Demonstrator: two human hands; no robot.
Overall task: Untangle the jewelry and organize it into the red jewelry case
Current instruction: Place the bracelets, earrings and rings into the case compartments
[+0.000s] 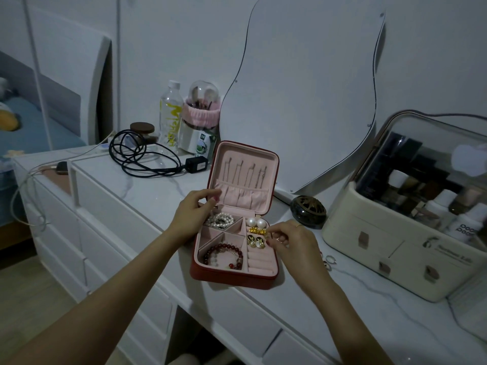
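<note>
The red jewelry case (232, 280) lies open on the white dresser, its pink lid upright with thin chains (245, 173) hanging in it. Inside are a pearl bracelet (220, 220), a dark red bead bracelet (224, 256), two pearl earrings (256, 222), gold pieces (257, 231) and small gold-and-pearl earrings (255, 241). My left hand (193, 214) holds the case's left back corner by the lid hinge. My right hand (292, 239) is at the case's right edge, fingertips pinching at the gold pieces. Two rings (329, 260) lie on the dresser right of the case.
A cream cosmetics organizer (395, 248) stands at the right, a dark round incense burner (308, 208) behind the case, a wavy mirror (303, 101) against the wall. At the back left are a black cable with adapter (147, 159), a bottle (171, 114) and a brush holder (201, 117).
</note>
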